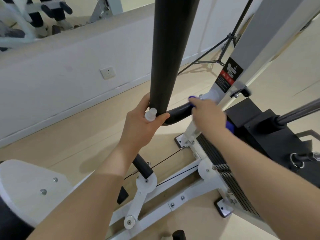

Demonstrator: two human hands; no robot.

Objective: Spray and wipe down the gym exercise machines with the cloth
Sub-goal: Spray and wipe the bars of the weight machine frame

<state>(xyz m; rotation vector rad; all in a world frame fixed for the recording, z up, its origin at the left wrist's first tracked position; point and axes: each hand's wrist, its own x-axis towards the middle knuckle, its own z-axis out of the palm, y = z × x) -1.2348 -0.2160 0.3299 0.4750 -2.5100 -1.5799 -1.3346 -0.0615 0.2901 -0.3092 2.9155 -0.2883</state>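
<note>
Head view, looking down: both bare forearms are stretched forward over a white-framed gym machine (188, 193). The left hand (143, 122) is curled around the lower end of a thick black padded bar (170, 49), which rises steeply to the top edge of the pic. In the same hand a small clear spray bottle (151, 114) is held, w/ its cap end sticking out between thumb and fingers, pressed against the bar. So the left grip is closed on bar + bottle together.

The right hand (208, 113) is laid over a curved black handle (180, 110), which bends from under the padded bar toward the white upright. A blue-purple cloth (191, 98) is seen at the fingertips, and more of it peeks out under the wrist side of the hand. The fingers are bent over the cloth and press it to the handle; hand is a bit blurred.

Right of the hands, a black weight stack (270, 135) and a warning sticker (229, 75) on the grey upright are seen. At left, a white wall w/ a socket (107, 72), approx. level w/ the sticker. A black tripod (223, 49) is placed on the floor behind.
</note>
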